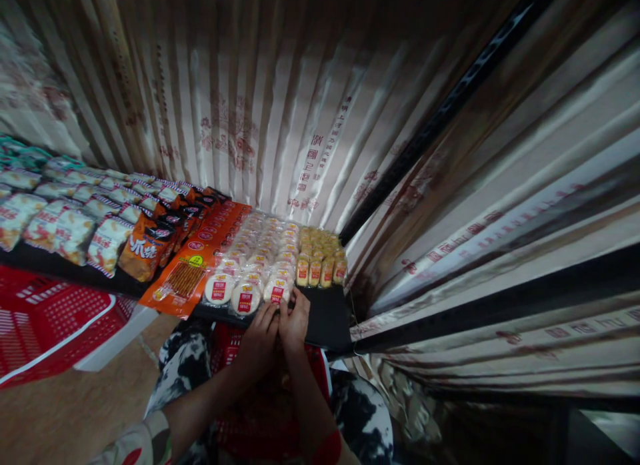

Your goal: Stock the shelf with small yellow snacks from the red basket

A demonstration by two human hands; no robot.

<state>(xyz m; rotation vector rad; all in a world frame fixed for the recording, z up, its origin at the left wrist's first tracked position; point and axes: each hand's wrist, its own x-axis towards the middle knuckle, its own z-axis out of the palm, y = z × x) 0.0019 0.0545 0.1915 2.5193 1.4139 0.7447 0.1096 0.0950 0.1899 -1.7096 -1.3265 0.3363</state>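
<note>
So, hands: left hand (pixel 260 335) and right hand (pixel 295 322) side by side at the shelf's (pixel 327 318) near edge
Grip: both pinch one round cake pack (pixel 278 290)
Neighbours: yellow packs (pixel 320 268) right, orange bag (pixel 183 282) left
Below: red basket (pixel 235 348)
</note>
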